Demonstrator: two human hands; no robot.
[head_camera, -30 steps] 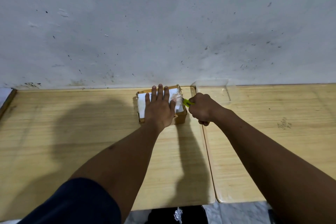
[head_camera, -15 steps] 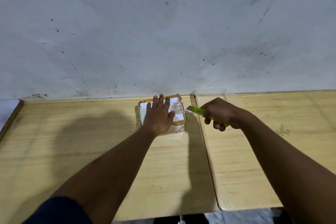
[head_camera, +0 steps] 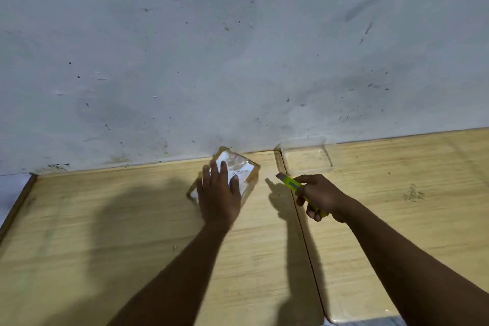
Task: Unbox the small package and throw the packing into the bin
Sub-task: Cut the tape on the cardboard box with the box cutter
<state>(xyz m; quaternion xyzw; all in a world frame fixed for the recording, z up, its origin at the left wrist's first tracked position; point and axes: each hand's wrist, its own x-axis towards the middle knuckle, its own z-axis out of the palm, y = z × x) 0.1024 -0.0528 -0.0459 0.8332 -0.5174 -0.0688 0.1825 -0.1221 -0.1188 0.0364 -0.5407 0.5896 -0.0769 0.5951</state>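
In the head view, a small brown cardboard package (head_camera: 236,168) with a white label and glossy clear tape on top lies on the left-hand pale wooden table (head_camera: 105,219). It is close to the table's back edge and turned so that one corner points at the wall. It is somewhat blurred, so the state of its flaps cannot be made out.

The left hand (head_camera: 219,196) lies flat on the package's near part. Its fingers (head_camera: 223,171) are straight, slightly spread and pressing down on the label, not curled round anything.

The right hand (head_camera: 320,197) is above the seam where a second pale wooden table (head_camera: 410,219) meets the first. Its fingers (head_camera: 312,213) are curled tightly round the handle of a yellow-green utility knife (head_camera: 289,182). The knife's front end points up and left towards the package but is clearly apart from it, and its shadow falls on the left table between the two hands.

A clear, shallow rectangular plastic container (head_camera: 307,153) sits at the back of the right table against the stained grey-white wall (head_camera: 238,47), beyond the right hand.
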